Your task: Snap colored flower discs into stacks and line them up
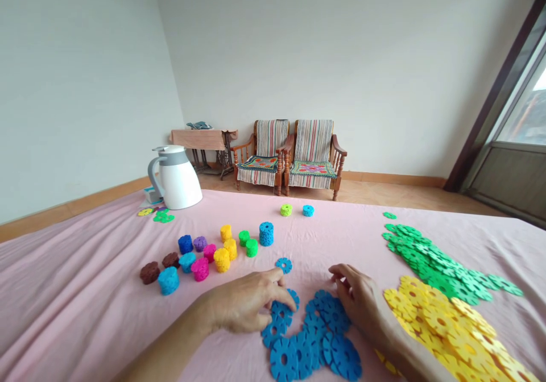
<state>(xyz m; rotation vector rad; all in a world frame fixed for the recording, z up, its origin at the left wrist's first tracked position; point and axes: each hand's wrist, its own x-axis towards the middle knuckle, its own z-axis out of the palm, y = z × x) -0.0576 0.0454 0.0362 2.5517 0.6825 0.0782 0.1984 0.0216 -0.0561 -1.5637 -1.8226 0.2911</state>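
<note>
Spread loosely over the pink cloth [85,297]: a pile of blue discs [313,336], notched round the rims and overlapping. On the pile's left edge, the left hand [245,300], fingers bent down onto the upper discs; cannot tell whether pinching one. At the pile's right edge, the right hand [364,294], fingers loosely curled with a narrow gap to the thumb, nothing visibly held; cannot tell whether touching the discs.

Just beyond the pile, flat and alone, a single blue disc [288,266]. Left of the pile and farther off, short upright stacks: blue [267,236], green [251,249], yellow [222,261], magenta [199,270], purple [200,245], dark blue [185,245], light blue [168,282] and brown [150,274].

Right of the pile, a larger yellow heap [447,333]; beyond that side, a green heap [443,271]. Well beyond the pile, a low lime stack [285,211] and a small blue stack [307,212].

Far left beyond the pile, a white-and-grey jug [182,183] and a few loose discs [163,218]. Farthest beyond, off the cloth, two wooden armchairs [313,143] with striped covers.
</note>
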